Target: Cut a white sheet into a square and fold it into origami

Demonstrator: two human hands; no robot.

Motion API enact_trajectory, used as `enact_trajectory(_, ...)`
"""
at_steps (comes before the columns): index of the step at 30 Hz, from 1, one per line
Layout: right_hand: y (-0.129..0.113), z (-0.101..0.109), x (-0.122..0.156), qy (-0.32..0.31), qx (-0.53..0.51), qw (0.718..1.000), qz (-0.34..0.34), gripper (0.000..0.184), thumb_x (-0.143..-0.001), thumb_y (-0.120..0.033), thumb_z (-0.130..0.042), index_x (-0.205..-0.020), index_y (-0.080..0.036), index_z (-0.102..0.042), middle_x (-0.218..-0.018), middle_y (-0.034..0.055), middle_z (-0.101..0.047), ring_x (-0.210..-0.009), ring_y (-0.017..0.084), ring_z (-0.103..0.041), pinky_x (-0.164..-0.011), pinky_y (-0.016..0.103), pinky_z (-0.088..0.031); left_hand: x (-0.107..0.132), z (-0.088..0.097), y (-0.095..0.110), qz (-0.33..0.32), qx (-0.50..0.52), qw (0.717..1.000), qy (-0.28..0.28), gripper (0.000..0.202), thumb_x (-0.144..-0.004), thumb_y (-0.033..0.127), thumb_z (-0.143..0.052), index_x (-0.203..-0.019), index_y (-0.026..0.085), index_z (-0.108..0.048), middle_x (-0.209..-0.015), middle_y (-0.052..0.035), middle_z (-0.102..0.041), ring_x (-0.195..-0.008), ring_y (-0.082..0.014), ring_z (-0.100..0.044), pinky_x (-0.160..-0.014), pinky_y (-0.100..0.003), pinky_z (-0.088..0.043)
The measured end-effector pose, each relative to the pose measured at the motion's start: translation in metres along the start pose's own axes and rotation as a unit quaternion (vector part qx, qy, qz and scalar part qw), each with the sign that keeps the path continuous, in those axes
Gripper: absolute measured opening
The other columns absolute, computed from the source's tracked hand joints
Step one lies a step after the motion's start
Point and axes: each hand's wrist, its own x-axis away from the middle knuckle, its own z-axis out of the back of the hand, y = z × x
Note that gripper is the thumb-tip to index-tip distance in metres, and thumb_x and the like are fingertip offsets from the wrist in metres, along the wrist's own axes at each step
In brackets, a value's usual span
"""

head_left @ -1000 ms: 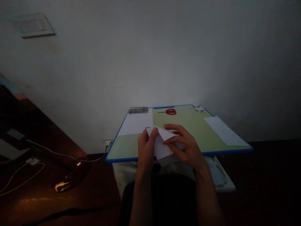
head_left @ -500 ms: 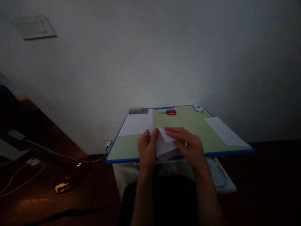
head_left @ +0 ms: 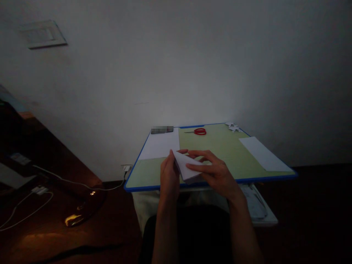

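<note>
A piece of folded white paper (head_left: 185, 165), with a pointed upper left corner, is held up over the near edge of the green table (head_left: 220, 146). My left hand (head_left: 169, 172) grips its left side, the thumb near the pointed corner. From the right, my right hand (head_left: 216, 170) holds the paper between its fingers, one finger lying across the front face. Both hands are closed on the paper, and part of the left fingers is hidden behind it.
Red-handled scissors (head_left: 200, 131) lie at the back of the table. White sheets lie at the left (head_left: 159, 145) and right (head_left: 264, 154). Small folded white paper pieces (head_left: 233, 127) sit at the back right corner. A dark, partly blurred-out object (head_left: 162, 129) rests at the back left.
The paper has been turned and its flap lies flatter, now showing a smooth triangular face. My right fingers have moved down and left across it; my left thumb has shifted to the corner.
</note>
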Motion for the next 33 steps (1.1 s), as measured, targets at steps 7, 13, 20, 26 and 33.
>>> enact_trajectory(7,-0.007,0.002,0.002,-0.029,0.014,0.999,-0.027,0.056,-0.096,-0.001,-0.06,-0.129,-0.044,-0.074,-0.159,0.0015,-0.051,-0.137,0.025,-0.056,-0.102,0.045,-0.055,0.004,0.001,0.003,-0.038,-0.07,0.997,-0.001,0.049,-0.083,0.053,-0.081,-0.11,0.012,-0.078,-0.094,-0.0123,-0.083,-0.086,-0.0249,-0.078,-0.075,-0.029,-0.057)
enact_trajectory(13,-0.025,0.004,0.002,-0.009,-0.004,0.995,-0.101,0.068,-0.089,-0.03,-0.081,-0.151,-0.04,-0.055,-0.166,0.0085,-0.032,-0.141,0.032,-0.05,-0.113,0.054,-0.051,0.008,0.003,0.009,-0.074,-0.125,0.989,-0.006,0.037,-0.087,0.044,-0.08,-0.111,0.016,-0.078,-0.103,-0.0115,-0.083,-0.084,-0.0212,-0.075,-0.068,-0.025,-0.055)
enact_trajectory(20,-0.016,-0.007,-0.007,-0.022,-0.027,0.988,-0.149,0.035,-0.099,-0.029,-0.07,-0.133,-0.03,-0.068,-0.109,0.0041,-0.069,-0.099,0.021,-0.066,-0.093,0.039,-0.057,0.013,0.009,0.018,-0.152,-0.214,0.963,-0.062,0.039,-0.094,0.046,-0.073,-0.124,0.021,-0.074,-0.125,-0.011,-0.075,-0.088,-0.0189,-0.072,-0.072,-0.026,-0.056)
enact_trajectory(26,-0.01,-0.008,-0.007,0.088,-0.113,0.961,-0.237,0.017,-0.095,-0.038,-0.073,-0.104,-0.023,-0.071,-0.099,0.0029,-0.074,-0.091,0.021,-0.069,-0.081,0.033,-0.056,0.009,0.01,0.009,-0.146,-0.208,0.962,-0.097,0.058,-0.083,0.039,-0.085,-0.135,0.023,-0.065,-0.123,-0.0111,-0.075,-0.103,-0.0234,-0.073,-0.089,-0.033,-0.057)
enact_trajectory(33,-0.014,-0.004,-0.006,0.179,-0.211,0.923,-0.267,0.032,-0.089,-0.047,-0.078,-0.103,-0.026,-0.059,-0.097,0.0023,-0.074,-0.087,0.021,-0.072,-0.072,0.029,-0.058,0.005,0.012,0.003,-0.148,-0.261,0.95,-0.082,0.021,-0.079,0.036,-0.088,-0.086,0.018,-0.08,-0.081,-0.0043,-0.077,-0.079,-0.02,-0.069,-0.079,-0.031,-0.053)
